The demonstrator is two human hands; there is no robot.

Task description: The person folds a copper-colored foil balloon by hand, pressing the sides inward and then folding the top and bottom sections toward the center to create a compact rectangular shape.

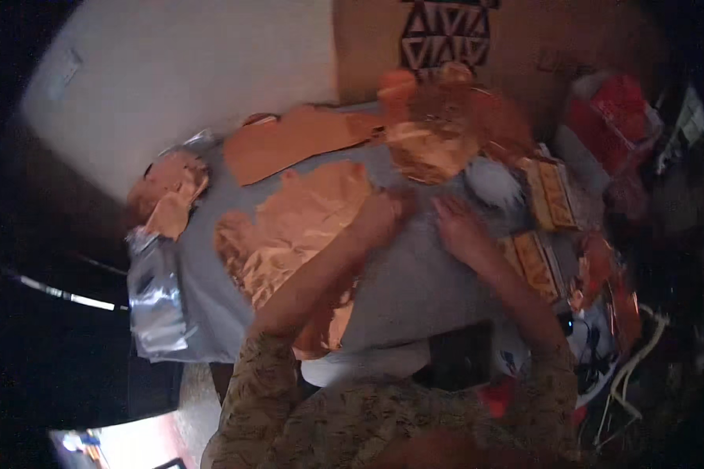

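My left hand (393, 205) is over the middle of the grey cloth-covered table, its fingers curled in and blurred. Just across a small gap, my right hand (460, 227) hovers with its fingers drawn together. Whatever either hand pinches is too small or smeared to make out. A crumpled copper-coloured foil sheet (313, 205) lies partly under my left forearm, which hides some of it. Beyond my hands is a rounded copper foil piece (432, 148) with ear-like bumps at its top. Beside my right hand rests a white fluffy bundle (497, 184).
A flat orange-brown sheet (297, 142) lies at the back. Foil pieces (172, 187) and a silvery packet (156, 301) line the left edge. Yellow-orange packs (554, 195), a red-and-white bag (618, 117) and cables (598, 344) are right. A dark flat object (457, 358) sits in front.
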